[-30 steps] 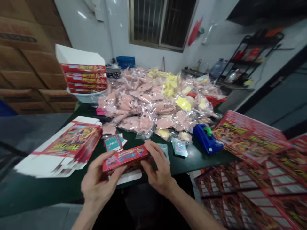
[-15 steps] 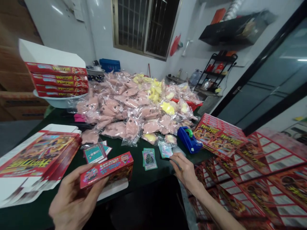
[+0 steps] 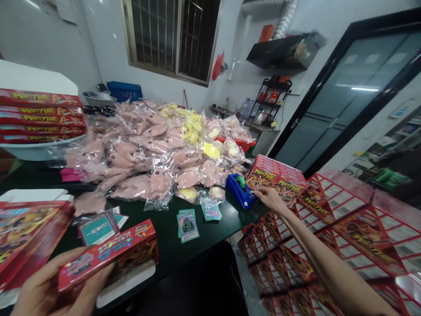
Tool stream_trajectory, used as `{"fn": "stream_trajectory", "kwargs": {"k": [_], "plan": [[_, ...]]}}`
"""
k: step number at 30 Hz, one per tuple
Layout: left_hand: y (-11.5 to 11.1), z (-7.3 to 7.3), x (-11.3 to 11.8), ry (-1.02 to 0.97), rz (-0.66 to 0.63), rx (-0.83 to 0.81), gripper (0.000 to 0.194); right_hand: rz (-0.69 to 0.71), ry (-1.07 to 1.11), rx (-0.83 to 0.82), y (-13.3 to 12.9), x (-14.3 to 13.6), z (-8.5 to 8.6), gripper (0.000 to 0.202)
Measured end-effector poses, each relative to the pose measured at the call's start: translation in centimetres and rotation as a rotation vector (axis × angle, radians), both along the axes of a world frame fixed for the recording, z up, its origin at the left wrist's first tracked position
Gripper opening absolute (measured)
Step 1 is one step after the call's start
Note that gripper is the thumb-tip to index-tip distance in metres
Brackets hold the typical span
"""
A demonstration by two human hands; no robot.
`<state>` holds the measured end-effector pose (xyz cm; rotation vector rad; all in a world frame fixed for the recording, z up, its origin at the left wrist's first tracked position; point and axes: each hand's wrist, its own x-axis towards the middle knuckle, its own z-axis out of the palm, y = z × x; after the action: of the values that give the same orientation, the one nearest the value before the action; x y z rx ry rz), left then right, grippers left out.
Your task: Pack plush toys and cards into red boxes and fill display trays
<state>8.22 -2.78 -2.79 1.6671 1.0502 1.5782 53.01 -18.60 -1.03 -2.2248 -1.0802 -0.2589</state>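
Note:
My left hand [image 3: 62, 283] is closed around a small red printed cardboard box [image 3: 115, 250], tilted, with a white flap [image 3: 126, 285] hanging open below it. My right hand [image 3: 269, 197] reaches out to the right, thumb and fingers drawn together beside the blue tape dispenser [image 3: 241, 193]. Its fingertips are at the dispenser's end, in front of a block of red boxes [image 3: 276, 175]; whatever they pinch is too small to make out. Between the hands lie a few green-edged cards [image 3: 188, 226] and a second small pile of cards [image 3: 211, 210].
Bagged pink and yellow plush toys [image 3: 158, 145] are heaped across the dark green table [image 3: 164, 237]. Flat red cartons [image 3: 29, 237] and teal cards [image 3: 98, 230] lie left. Red boxes [image 3: 42, 118] rest on a pale basin [image 3: 42, 149]. Stacked red packages [image 3: 329, 237] fill the right.
My right hand has moved from the small card pile over to the tape dispenser. The view has turned right; my left hand still grips the red box.

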Motion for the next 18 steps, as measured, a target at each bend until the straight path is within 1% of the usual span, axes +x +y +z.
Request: {"fn": "stream_trajectory", "kwargs": {"k": [2,4,6,8,10,12,14,15,18], "plan": [[0.0,-0.4,0.1,-0.005,0.078,-0.060,0.036,0.029,-0.012,0.048,0.0,-1.9,0.2,0.024],[0.1,-0.9,0.1,-0.035,0.111,-0.084,0.038,0.121,-0.018,0.069,-0.1,-5.1,-0.4,0.026],[0.1,-1.1,0.1,-0.064,0.105,-0.034,0.045,0.265,-0.002,0.037,0.0,-8.9,-1.5,0.027],[0.0,-1.1,0.1,-0.072,0.101,0.030,0.052,0.384,0.023,-0.008,0.5,-12.1,-3.1,0.023],[-0.1,-0.8,0.1,-0.059,0.103,0.056,0.053,0.434,-0.019,-0.043,1.4,-14.0,-4.6,0.015],[-0.2,-0.4,0.1,-0.037,0.096,0.058,0.047,0.433,-0.162,-0.110,2.5,-14.4,-5.7,0.021],[-0.3,-0.1,0.2,-0.023,0.092,0.063,0.044,0.424,-0.301,-0.185,3.6,-13.7,-6.2,0.021],[-0.3,0.0,0.3,-0.020,0.088,0.069,0.044,0.425,-0.338,-0.211,4.1,-13.3,-6.4,0.019],[-0.3,0.1,0.1,-0.012,0.064,0.084,0.043,0.465,-0.341,-0.230,4.7,-12.0,-6.6,0.014]]}}
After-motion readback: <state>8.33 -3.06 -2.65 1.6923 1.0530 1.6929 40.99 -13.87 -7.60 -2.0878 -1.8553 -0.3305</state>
